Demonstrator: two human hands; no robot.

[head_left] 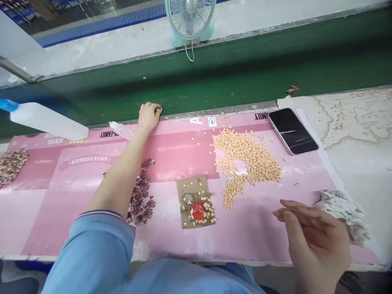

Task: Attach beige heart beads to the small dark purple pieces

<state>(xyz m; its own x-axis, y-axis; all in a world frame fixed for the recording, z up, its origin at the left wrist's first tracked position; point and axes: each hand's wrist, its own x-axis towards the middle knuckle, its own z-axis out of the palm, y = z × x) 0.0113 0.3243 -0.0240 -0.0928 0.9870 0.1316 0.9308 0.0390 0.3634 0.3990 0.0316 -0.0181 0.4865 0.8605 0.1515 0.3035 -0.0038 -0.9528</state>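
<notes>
My left hand [149,117] lies curled at the far edge of the pink printed mat [180,141], pinching a small dark piece [158,109] at its fingertips. My right hand [310,232] hovers over the near right of the mat, fingers apart and empty, close to crumpled foil-like paper [343,216]. Between the hands sit a large heap of tan heart-shaped pieces [245,161] and a cardboard square [196,212]. That square holds a red round dome [197,211] and a grey round part [188,199]. A maroon pile of small pieces [141,196] lies beside my left forearm.
A green belt [183,85] runs along the mat's far edge, with a small reddish item [292,89] on it. A phone [292,130] lies at the mat's far right. Plastic squeeze bottles [45,120] lie at far left, beside another dark pile [12,165]. A fan [190,20] stands beyond.
</notes>
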